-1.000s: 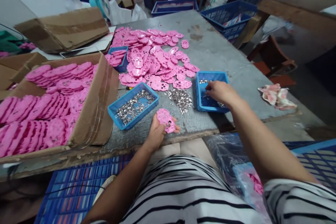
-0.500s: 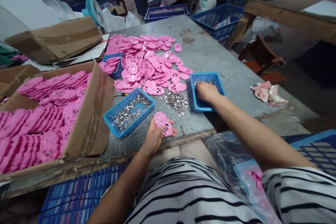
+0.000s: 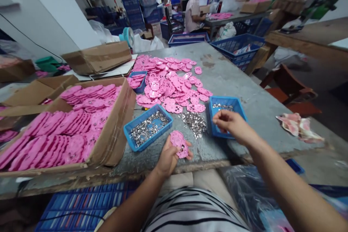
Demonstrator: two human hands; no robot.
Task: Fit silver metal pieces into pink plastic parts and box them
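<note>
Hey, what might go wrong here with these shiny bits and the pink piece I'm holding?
The loose pile of shiny bits lies on the table between two blue bins, so a brushing wrist might scatter it. The pink piece in your left hand is near the table's front edge; if it slipped, it could fall.

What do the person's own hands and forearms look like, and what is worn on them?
Left hand and right hand are bare, without gloves; no watch shows. Forearms are uncovered; sleeves are out of view. The white fabric top has dark stripes.
</note>
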